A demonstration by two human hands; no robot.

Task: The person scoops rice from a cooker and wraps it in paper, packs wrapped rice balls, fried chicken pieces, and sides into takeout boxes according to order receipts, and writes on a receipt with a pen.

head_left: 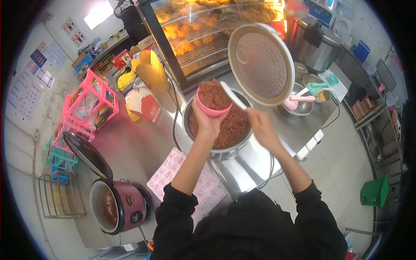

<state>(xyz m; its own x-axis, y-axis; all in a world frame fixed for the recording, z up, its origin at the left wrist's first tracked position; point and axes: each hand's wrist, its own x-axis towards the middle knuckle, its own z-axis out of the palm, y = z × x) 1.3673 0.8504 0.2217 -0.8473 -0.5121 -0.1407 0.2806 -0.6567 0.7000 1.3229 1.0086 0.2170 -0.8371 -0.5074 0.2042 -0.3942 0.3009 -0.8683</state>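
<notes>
Over a large open cooker (219, 151) of reddish-brown rice (234, 128), my left hand (209, 123) holds a pink bowl (209, 109) heaped with the same rice. My right hand (261, 123) is closed on the handle of a white spatula (233, 95), whose blade reaches up to the bowl's right side. The cooker's round lid (261, 64) stands raised behind my right hand. Pink-and-white printed paper (208, 190) lies on the steel counter, partly under my left forearm.
A smaller pink cooker (130, 206) stands open at the left. Pink baskets (91, 102) and a red-and-white box (145, 104) are behind it. Metal bowls (300, 106) sit right of the lid. A heated display case (195, 34) is ahead; a person (129, 19) stands beyond.
</notes>
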